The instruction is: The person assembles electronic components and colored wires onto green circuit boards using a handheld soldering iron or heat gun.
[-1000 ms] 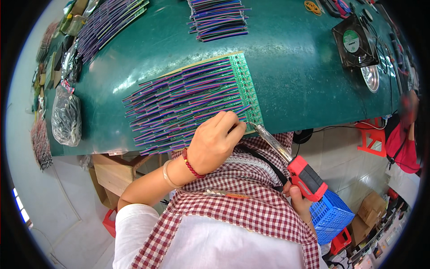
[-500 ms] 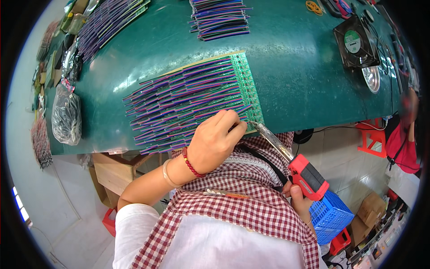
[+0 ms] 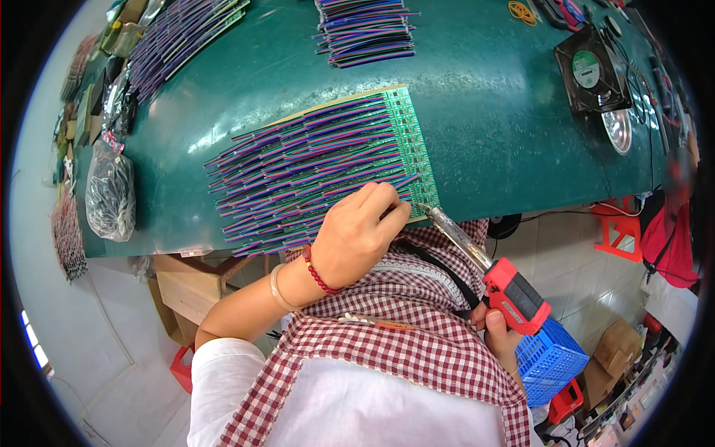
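**Iron (image 3: 514, 294) held up to a wired green board (image 3: 417, 160)**

At far left, a clear bag (image 3: 110, 195) hangs at the end of the green table (image 3: 491, 141). A left stack (image 3: 186, 46) of wired pieces lies beyond it, toward the far edge. Mid-table, near the person, rows of blue, red and black wires (image 3: 305, 167) reach left from the board, which shows as a strip at their right end. The left hand (image 3: 357, 235) lies over the near rows, fingers bent inward; their tips are hidden, so I cannot tell whether they pinch a wire. A middle stack (image 3: 365, 33) sits at the far side.

The iron slants up and left, its tip at the board's near corner; whether they touch is unclear. The right hand (image 3: 497, 331) grasps its red and black handle, thumb visible. Rightward are a blue basket (image 3: 551, 361), below the table, and a fan (image 3: 592, 71) on top.
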Motion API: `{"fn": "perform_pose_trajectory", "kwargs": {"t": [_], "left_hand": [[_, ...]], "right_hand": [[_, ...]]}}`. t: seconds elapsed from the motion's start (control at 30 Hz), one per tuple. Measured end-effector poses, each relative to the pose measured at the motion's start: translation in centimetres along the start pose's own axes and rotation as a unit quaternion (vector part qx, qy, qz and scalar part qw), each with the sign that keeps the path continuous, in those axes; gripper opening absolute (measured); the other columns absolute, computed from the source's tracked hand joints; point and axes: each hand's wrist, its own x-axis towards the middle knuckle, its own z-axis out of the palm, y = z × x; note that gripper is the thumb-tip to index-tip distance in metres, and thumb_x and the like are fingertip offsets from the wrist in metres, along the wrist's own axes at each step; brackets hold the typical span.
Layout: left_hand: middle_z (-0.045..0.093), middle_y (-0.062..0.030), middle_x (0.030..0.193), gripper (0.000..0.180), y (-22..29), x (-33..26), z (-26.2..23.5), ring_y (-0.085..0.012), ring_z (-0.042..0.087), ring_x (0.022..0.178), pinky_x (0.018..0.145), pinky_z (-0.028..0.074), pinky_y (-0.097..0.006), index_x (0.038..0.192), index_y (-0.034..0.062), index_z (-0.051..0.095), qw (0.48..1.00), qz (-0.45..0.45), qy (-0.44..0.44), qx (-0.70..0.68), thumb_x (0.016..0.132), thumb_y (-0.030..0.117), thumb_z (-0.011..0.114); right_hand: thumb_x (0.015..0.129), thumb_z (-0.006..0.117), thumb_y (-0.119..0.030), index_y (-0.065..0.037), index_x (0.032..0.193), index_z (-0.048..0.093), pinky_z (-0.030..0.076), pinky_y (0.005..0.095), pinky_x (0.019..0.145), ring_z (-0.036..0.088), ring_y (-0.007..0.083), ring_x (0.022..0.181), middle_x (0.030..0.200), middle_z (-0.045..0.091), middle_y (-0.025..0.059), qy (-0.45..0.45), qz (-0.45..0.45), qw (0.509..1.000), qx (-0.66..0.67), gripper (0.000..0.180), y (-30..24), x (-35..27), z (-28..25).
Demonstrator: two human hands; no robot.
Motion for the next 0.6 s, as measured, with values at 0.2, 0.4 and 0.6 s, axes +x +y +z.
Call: {"fn": "perform_pose_trajectory", "kwargs": {"t": [0.2,0.4,0.6], "left_hand": [[0.056,-0.0092,0.083,0.023,-0.14,-0.03,0.07,-0.024,0.06,0.073,0.06,0.051,-0.033,0.088,0.0001,0.067,1.0,0.003,-0.004,-0.003,0.066,-0.005,0.067],[0.057,-0.0091,0.083,0.022,-0.06,0.05,-0.12,-0.0242,0.06,0.074,0.061,0.051,-0.034,0.087,-0.0001,0.067,1.0,0.009,-0.013,0.001,0.066,-0.004,0.066],[0.057,-0.0092,0.083,0.022,-0.1,-0.06,-0.1,-0.0243,0.06,0.074,0.061,0.051,-0.034,0.087,-0.0003,0.067,1.0,0.01,-0.011,-0.001,0.066,-0.004,0.066]], "right_hand": [[0.092,0.063,-0.018,0.001,0.088,0.06,0.043,0.0274,0.058,0.053,0.0125,0.064,0.073,0.058,0.0045,-0.038,0.002,0.999,0.014,0.02,-0.72,0.15,0.04],[0.092,0.063,-0.017,0.002,0.091,0.06,0.044,0.0275,0.059,0.053,0.0129,0.064,0.074,0.059,0.005,-0.028,-0.002,0.999,0.047,0.019,-0.77,-0.15,-0.07],[0.092,0.064,-0.019,0.002,0.093,0.06,0.044,0.027,0.057,0.054,0.0123,0.063,0.073,0.059,0.0053,-0.026,0.011,0.999,0.031,0.022,-0.68,-0.03,0.4]]}}
